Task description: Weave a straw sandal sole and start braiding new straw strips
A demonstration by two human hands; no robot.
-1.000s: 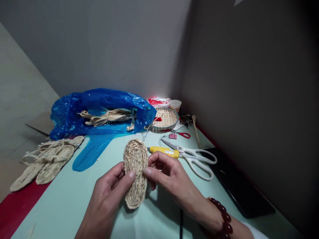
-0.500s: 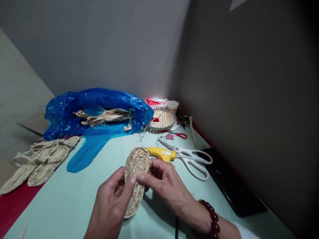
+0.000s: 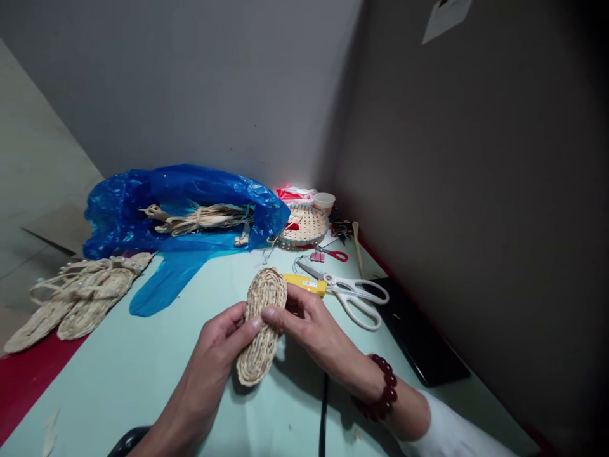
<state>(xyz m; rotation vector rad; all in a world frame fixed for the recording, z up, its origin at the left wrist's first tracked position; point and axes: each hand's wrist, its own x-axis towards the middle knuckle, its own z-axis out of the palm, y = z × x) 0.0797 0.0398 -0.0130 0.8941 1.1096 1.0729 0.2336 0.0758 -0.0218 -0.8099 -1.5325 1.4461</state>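
Observation:
A woven straw shoe sole (image 3: 264, 295) is held up over the pale green table, tilted slightly with its top leaning right. My left hand (image 3: 228, 336) grips its left edge, thumb across the front face. From the other side my right hand (image 3: 304, 317) pinches the right edge, its thumb pressed near the middle. Fingers of both hands behind the sole are hidden. Just behind the sole lies a yellow glue gun (image 3: 309, 284), partly covered by it. White-handled scissors (image 3: 354, 295) rest against the glue gun's right end.
At left lie woven straw sandals (image 3: 95, 292). A blue plastic bag (image 3: 118, 209) holds a bundle of dried straw (image 3: 204, 219). Toward the back corner are a round woven basket (image 3: 309, 225), a cup (image 3: 324, 202) and small red-handled scissors (image 3: 339, 255). A black flat device (image 3: 423, 343) lies right; a black cable (image 3: 324, 412) runs in front.
Both hands and the sole have moved slightly up in the picture, showing more of the sole's lower end. The camera view has shifted a little. Both hands keep hold of the sole.

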